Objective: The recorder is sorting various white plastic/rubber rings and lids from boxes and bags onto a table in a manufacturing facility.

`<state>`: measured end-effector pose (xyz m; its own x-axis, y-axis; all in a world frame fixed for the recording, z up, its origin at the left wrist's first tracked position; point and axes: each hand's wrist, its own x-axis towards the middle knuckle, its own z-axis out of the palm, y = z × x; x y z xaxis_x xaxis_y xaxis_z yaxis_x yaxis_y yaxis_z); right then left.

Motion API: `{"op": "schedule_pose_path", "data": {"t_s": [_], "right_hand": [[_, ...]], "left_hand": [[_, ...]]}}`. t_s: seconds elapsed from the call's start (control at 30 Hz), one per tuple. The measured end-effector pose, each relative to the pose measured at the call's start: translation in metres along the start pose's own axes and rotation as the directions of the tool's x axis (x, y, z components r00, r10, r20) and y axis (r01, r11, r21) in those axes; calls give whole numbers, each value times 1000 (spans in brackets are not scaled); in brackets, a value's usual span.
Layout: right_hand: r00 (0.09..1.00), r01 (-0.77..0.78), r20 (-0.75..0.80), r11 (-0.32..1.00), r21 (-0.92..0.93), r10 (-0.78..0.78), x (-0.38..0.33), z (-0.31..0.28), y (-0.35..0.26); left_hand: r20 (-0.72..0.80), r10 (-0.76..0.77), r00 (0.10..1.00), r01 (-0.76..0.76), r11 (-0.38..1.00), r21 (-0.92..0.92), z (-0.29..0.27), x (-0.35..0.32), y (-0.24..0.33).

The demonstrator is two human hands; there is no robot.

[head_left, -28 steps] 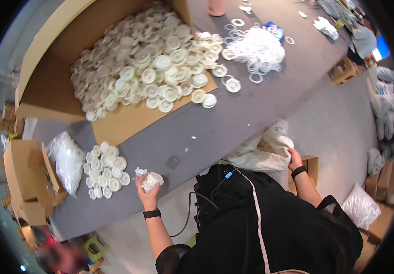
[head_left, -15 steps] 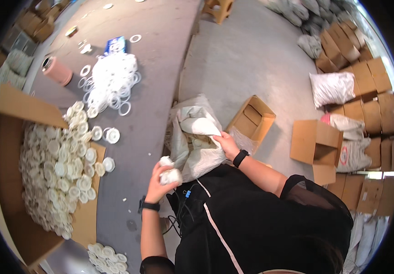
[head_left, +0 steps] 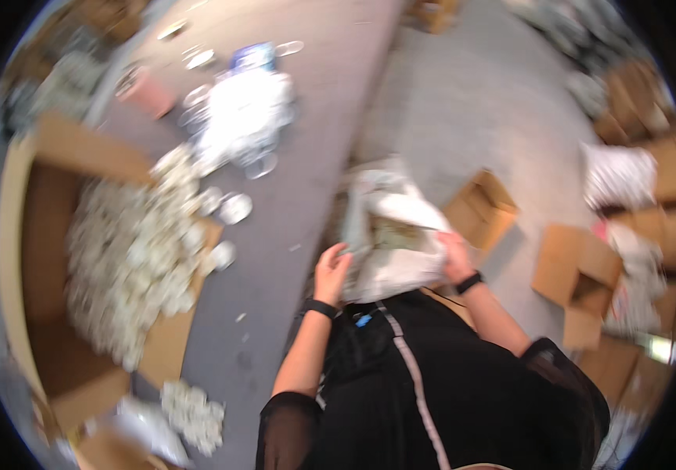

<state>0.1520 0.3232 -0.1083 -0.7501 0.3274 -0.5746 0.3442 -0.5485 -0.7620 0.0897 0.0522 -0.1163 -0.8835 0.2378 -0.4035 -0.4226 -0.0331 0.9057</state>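
The long grey worktable runs from seven o'clock up to twelve o'clock, and at nine o'clock on it lies a big open brown cardboard box heaped with small round white caps. Above that, at eleven o'clock, sits a loose pile of clear plastic rings, with a pink cylinder just beside it. Across the grey floor, from two to four o'clock, stand several open brown cartons and a stuffed white sack; a smaller carton lies just right of the hands.

At the centre is the large white plastic bag, standing at the table's edge directly in front of the person, its mouth gaping toward twelve o'clock. The left hand grips its left edge, fingers curled over the film. The right hand is clamped on the right edge. The hands are held apart, the bag stretched between them, both equally near. Something pale lies inside, perhaps more caps; the blur hides it. No label shows anywhere.
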Motion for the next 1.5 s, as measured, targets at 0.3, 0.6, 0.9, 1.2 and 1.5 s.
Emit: {"op": "schedule_pose_path", "data": {"t_s": [0.3, 0.6, 0.9, 1.2, 1.5], "right_hand": [[988, -152, 2, 988, 22, 152, 20, -21, -5], [992, -115, 16, 970, -215, 121, 27, 0, 15], [983, -184, -50, 960, -212, 177, 40, -7, 33], [986, -167, -51, 962, -216, 160, 32, 18, 43], [987, -146, -85, 979, -143, 135, 12, 21, 39]], "left_hand": [[-890, 450, 74, 60, 889, 455, -269, -173, 6], [-952, 306, 9, 850, 499, 168, -417, -281, -22], [-871, 447, 205, 682, 572, 455, -401, -265, -55], [-782, 545, 302, 428, 656, 622, -362, -260, -40], [-974, 144, 172, -517, 855, 35, -346, -260, -21]]}}
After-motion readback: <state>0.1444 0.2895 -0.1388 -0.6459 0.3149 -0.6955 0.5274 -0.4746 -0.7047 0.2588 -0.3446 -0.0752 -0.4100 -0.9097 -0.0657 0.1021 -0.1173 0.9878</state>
